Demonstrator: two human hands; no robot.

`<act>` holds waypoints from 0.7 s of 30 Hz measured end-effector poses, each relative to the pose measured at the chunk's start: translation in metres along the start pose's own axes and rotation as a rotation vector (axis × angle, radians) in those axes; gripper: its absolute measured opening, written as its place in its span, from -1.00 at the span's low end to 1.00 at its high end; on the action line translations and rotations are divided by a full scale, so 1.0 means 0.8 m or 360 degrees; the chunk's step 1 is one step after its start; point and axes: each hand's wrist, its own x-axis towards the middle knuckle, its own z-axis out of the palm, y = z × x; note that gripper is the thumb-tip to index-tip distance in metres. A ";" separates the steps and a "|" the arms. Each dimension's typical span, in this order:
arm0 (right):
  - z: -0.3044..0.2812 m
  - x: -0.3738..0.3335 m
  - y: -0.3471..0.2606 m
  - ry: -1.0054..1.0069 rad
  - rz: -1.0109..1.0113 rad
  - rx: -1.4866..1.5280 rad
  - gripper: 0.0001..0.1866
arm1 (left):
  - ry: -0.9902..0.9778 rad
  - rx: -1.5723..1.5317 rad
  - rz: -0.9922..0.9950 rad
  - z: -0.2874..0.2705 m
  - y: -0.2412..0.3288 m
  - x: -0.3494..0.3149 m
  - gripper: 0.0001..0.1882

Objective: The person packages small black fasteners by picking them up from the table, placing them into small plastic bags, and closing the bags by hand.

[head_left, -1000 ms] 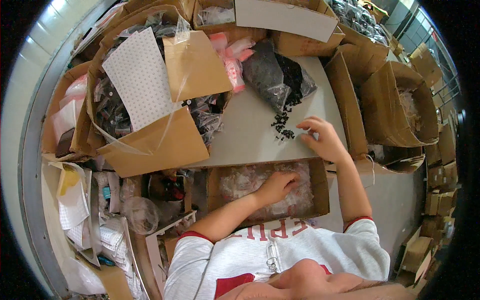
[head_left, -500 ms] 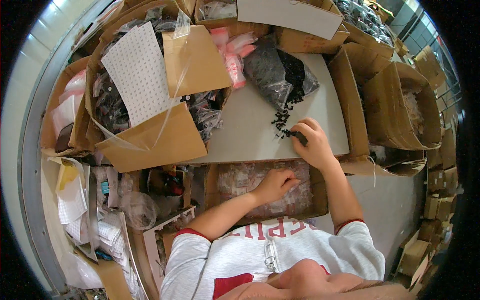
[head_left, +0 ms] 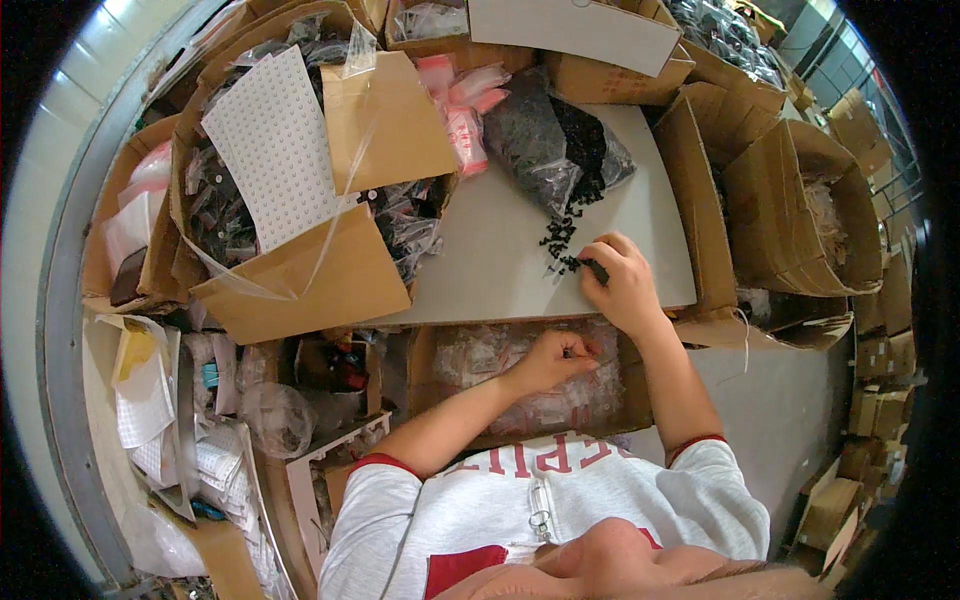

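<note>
My right hand (head_left: 625, 287) rests on the white tabletop (head_left: 490, 255), its thumb and fingers closed around a dark oblong thing (head_left: 597, 270) whose kind I cannot make out. Small black parts (head_left: 556, 238) lie scattered beside those fingertips. They trail from an open clear bag (head_left: 530, 140) filled with more of the same. Below the table edge, my left hand (head_left: 545, 365) hovers over a cardboard box of small clear packets (head_left: 480, 355). Its fingers are curled together, with a small dark spot between them; what they hold is too small to tell.
Left of the tabletop stands a large cardboard box (head_left: 300, 285) of bagged dark items with a white sheet (head_left: 270, 150) on top. Pink-edged plastic bags (head_left: 465, 130) lie beyond it. Open cartons (head_left: 800, 220) border the right side. Papers (head_left: 145, 390) are stacked at lower left.
My left hand's fingers have turned and opened slightly, showing a dark spot between them. My right hand stays nearly in place by the black parts.
</note>
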 end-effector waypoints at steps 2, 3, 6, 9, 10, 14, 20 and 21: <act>0.000 -0.003 0.002 0.0007 0.0024 -0.0026 -0.82 | -0.0006 0.0139 -0.0385 -0.007 0.015 0.004 -0.79; -0.001 -0.004 0.001 0.0012 0.0036 -0.0036 -0.83 | -0.0004 0.0139 -0.0384 -0.006 0.014 0.005 -0.79; -0.005 -0.010 -0.003 0.0001 0.0057 -0.0027 -0.85 | 0.0167 -0.0274 -0.0453 -0.001 0.001 0.010 -0.75; -0.014 -0.018 -0.016 -0.0068 0.0050 0.0003 -0.85 | 0.0179 -0.0234 -0.0309 -0.002 -0.018 0.012 -0.78; -0.017 -0.022 -0.021 -0.0119 0.0037 0.0012 -0.84 | 0.0142 -0.0200 -0.0324 -0.003 -0.021 0.014 -0.78; -0.029 -0.045 -0.034 -0.0335 0.0026 0.0164 -0.83 | 0.0106 -0.0271 -0.0380 -0.001 0.005 0.018 -0.73; -0.042 -0.063 -0.042 -0.0559 0.0174 0.0232 -0.79 | 0.0141 -0.0308 -0.0350 -0.001 0.026 0.012 -0.69; -0.043 -0.065 -0.040 -0.0560 0.0176 0.0230 -0.79 | 0.0139 -0.0311 -0.0349 -0.003 0.030 0.011 -0.69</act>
